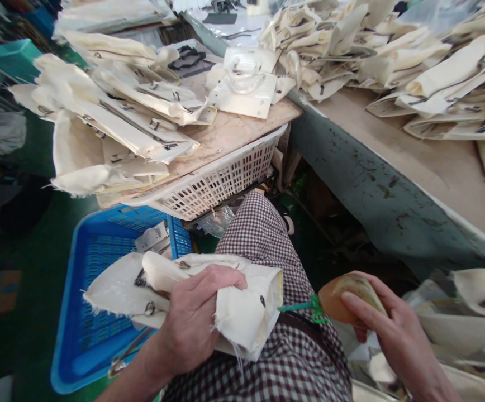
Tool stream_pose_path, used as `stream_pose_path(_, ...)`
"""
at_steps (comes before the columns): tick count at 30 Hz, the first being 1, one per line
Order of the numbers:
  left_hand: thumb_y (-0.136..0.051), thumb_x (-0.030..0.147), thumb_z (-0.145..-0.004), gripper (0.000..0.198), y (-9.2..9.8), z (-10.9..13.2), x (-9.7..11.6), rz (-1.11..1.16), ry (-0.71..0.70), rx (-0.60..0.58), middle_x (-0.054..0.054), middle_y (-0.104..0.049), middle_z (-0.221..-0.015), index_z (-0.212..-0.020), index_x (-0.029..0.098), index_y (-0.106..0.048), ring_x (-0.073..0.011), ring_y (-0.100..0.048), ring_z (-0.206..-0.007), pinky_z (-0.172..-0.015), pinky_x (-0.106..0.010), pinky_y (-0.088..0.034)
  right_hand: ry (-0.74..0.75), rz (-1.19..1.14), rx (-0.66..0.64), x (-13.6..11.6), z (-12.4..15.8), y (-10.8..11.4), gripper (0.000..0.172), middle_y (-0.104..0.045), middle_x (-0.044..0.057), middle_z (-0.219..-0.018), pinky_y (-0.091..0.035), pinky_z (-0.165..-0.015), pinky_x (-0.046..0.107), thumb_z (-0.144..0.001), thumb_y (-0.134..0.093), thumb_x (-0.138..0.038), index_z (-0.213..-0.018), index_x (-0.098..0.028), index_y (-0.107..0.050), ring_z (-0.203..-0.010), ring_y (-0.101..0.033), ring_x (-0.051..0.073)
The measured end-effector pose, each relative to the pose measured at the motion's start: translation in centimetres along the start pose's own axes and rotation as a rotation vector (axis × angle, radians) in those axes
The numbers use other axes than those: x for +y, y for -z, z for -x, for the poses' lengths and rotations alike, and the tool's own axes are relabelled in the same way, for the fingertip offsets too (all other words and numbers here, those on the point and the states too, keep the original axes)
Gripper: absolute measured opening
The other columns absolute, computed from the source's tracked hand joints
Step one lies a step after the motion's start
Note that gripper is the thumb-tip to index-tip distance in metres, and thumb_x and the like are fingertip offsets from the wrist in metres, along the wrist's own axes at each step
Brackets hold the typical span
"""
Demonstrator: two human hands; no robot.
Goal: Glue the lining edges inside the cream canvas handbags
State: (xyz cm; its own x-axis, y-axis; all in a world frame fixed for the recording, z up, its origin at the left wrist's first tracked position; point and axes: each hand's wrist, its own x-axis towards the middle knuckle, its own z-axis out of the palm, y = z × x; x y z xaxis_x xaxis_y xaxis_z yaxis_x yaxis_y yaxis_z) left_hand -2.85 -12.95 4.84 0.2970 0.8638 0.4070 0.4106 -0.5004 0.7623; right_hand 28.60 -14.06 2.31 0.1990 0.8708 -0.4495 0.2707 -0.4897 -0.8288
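My left hand (194, 315) is closed around a cream fabric piece (246, 310) with frayed edges, dark metal hooks and an open end facing right. It lies over my lap on a checked cloth (259, 229). In my right hand (389, 318) is a rounded amber-brown object (343, 296), gripped between thumb and fingers. Green cord (318, 309) is wound at its left end. A thin green strip or shaft (295, 307) runs from there to the fabric's open end; whether it touches or enters the fabric I cannot tell.
A blue plastic basket (69, 312) stands left of my lap, with small items inside. Ahead, cream pieces (100, 111) are stacked on a wooden board above a white basket (221, 173). More lie on the right-hand table (397, 148) and in a heap (464, 329) beside my right arm.
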Motion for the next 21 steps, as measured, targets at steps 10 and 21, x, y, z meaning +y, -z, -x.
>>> stream_pose_path(10,-0.057,0.016,-0.098,0.012,-0.2,-0.1,-0.2,-0.022,-0.016,-0.007,-0.010,-0.074,-0.096,-0.105,0.015,-0.066,-0.0182,-0.071,-0.087,-0.080,-0.027,-0.058,-0.058,-0.192,-0.019,0.1,1.6,-0.5,0.054,-0.066,0.002,-0.076,-0.044,-0.038,0.024,-0.077,-0.082,-0.057,-0.112,-0.019,-0.067,-0.049,-0.050,0.017)
stream_pose_path(21,-0.057,0.016,-0.098,0.011,-0.2,-0.6,0.1,-0.064,-0.036,-0.008,-0.008,-0.073,-0.093,-0.102,0.015,-0.067,-0.0176,-0.071,-0.084,-0.077,-0.027,-0.058,-0.065,-0.203,0.056,0.5,3.7,-0.8,0.051,-0.073,0.007,-0.093,-0.054,-0.055,0.026,-0.074,-0.083,-0.057,-0.110,-0.022,-0.073,-0.085,-0.066,0.030)
